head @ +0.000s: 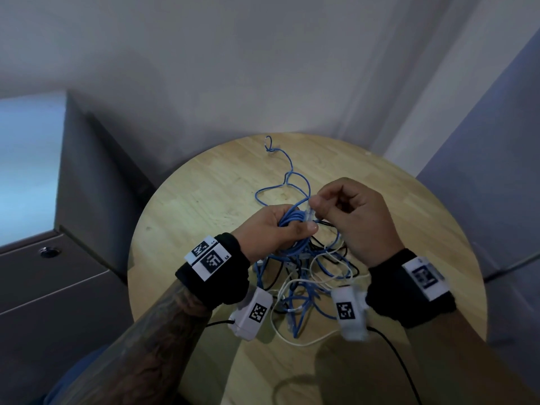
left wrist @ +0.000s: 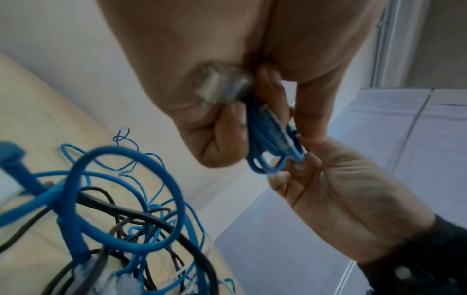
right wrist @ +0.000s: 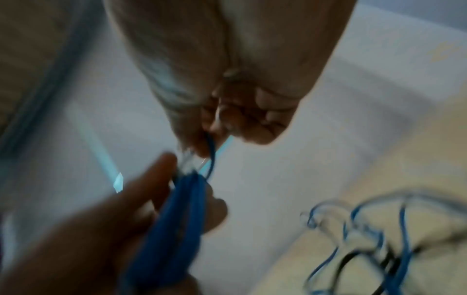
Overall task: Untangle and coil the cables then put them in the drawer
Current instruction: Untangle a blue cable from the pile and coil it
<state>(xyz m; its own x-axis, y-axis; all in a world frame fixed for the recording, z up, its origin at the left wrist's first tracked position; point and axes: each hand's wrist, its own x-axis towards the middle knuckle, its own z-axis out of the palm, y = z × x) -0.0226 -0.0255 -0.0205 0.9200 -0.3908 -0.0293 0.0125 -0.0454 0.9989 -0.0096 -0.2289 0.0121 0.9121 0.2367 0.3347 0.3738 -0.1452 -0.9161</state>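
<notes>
My left hand (head: pixel 276 226) grips a small coil of blue network cable (head: pixel 292 220) above the round wooden table (head: pixel 187 206). The same blue coil (left wrist: pixel 265 143) shows in the left wrist view, with a clear plug (left wrist: pixel 222 85) against my palm. My right hand (head: pixel 347 211) pinches the blue cable's clear plug end (head: pixel 310 211) just beside the coil; in the blurred right wrist view its fingertips (right wrist: pixel 202 147) hold a thin blue strand above the coil (right wrist: pixel 171 219). Below both hands lies a tangle (head: pixel 306 276) of blue, black and white cables. A loose blue strand (head: pixel 287 168) trails toward the far edge.
A grey drawer cabinet (head: pixel 52 282) with a round lock (head: pixel 49 252) stands left of the table, its drawers closed. White walls meet behind the table. Black leads from the wrist cameras hang over the table's near edge (head: pixel 388 346).
</notes>
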